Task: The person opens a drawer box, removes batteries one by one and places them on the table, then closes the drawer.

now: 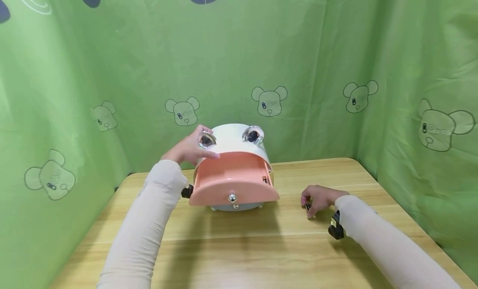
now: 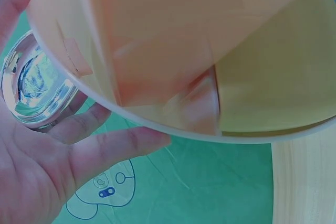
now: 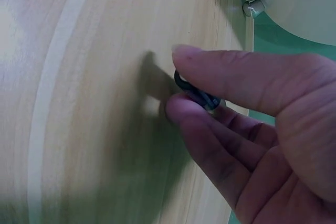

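A frog-shaped drawer box (image 1: 230, 136) with a white top and shiny round eyes stands on the table. Its pink drawer (image 1: 246, 193) is pulled out, and a small battery (image 1: 265, 179) lies inside at the right. My left hand (image 1: 188, 149) grips the box's upper left side around one silver-rimmed eye (image 2: 37, 80), the thumb along the front rim. Off to the box's right, my right hand (image 1: 320, 197) pinches a small dark cylinder, apparently a battery (image 3: 198, 94), between thumb and fingertips, close above the table. Part of that battery is hidden by the fingers.
The wooden table (image 1: 239, 256) ends at a green curtain (image 1: 224, 65) printed with bear heads, which encloses the back and both sides. Small silver feet hold up the box. A dark wrist camera (image 1: 336, 225) is worn on the right wrist.
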`<action>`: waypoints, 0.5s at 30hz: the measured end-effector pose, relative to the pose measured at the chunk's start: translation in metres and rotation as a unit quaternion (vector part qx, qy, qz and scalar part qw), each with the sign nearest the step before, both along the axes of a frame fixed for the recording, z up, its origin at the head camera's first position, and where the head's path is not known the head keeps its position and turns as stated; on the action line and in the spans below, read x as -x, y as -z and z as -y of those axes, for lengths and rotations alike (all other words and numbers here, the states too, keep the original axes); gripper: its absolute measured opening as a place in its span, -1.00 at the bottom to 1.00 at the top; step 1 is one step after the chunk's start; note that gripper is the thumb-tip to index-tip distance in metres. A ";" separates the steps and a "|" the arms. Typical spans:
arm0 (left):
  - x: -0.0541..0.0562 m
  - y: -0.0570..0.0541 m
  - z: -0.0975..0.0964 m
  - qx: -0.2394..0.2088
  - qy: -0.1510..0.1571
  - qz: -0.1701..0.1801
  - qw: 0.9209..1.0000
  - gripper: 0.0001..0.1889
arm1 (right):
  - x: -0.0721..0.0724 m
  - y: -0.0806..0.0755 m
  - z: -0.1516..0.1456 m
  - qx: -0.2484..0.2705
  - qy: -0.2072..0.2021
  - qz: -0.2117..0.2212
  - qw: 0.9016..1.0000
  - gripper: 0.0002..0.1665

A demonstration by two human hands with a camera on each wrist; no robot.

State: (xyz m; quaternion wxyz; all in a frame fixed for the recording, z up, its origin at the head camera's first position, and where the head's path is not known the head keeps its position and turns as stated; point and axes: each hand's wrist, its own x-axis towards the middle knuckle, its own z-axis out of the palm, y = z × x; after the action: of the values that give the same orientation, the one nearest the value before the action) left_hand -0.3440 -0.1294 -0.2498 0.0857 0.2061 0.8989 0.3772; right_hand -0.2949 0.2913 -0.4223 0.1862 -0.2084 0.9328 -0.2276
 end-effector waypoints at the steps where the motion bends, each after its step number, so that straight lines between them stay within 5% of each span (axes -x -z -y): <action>1: 0.000 0.000 0.000 0.000 0.000 0.000 1.000 -0.07 | 0.000 0.001 0.000 0.001 -0.001 0.000 1.000 -0.66; 15: 0.001 0.001 0.000 -0.002 0.000 -0.004 1.000 -0.09 | 0.000 0.002 -0.001 -0.002 0.002 -0.003 1.000 -0.66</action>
State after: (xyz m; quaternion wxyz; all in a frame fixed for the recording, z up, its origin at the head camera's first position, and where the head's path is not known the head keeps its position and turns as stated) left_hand -0.3452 -0.1293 -0.2512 0.0819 0.2080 0.8985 0.3777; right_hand -0.2947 0.2926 -0.4247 0.1831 -0.2070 0.9343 -0.2251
